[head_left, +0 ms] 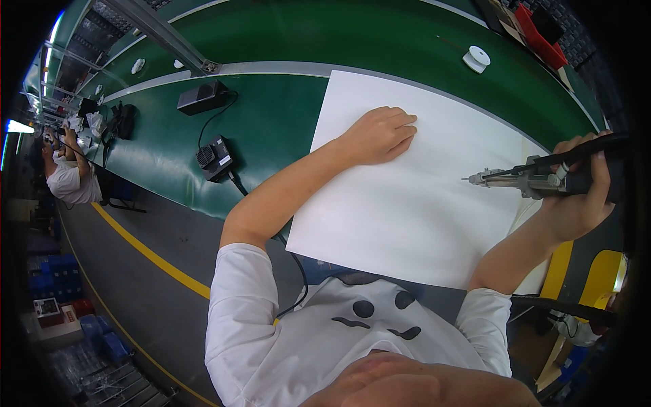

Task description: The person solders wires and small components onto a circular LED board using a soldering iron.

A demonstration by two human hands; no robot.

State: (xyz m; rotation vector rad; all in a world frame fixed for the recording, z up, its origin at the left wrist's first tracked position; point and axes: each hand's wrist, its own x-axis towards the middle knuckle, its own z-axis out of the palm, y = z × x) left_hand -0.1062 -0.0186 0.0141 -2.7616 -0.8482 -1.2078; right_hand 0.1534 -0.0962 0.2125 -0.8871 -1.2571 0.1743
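My left hand [385, 136] rests on a large white sheet [400, 210] spread over the bench in front of me. Its fingers are curled in, and the palm side is hidden, so whatever it may hold does not show. At the right, my right hand [588, 186] is wrapped round a gun-like metal tool [525, 180] with a dark body. The tool's thin needle-like tip points left over the sheet, apart from my left hand. A dark hose or sleeve runs along the tool's upper side at the right edge.
Left of the sheet, a black box with a cord [215, 159] and a dark rectangular block [203, 97] stand on the green bench [285, 115]. Beyond a metal rail, a white spool [477, 60] sits on a green belt-like surface. Another person [68, 169] works far left.
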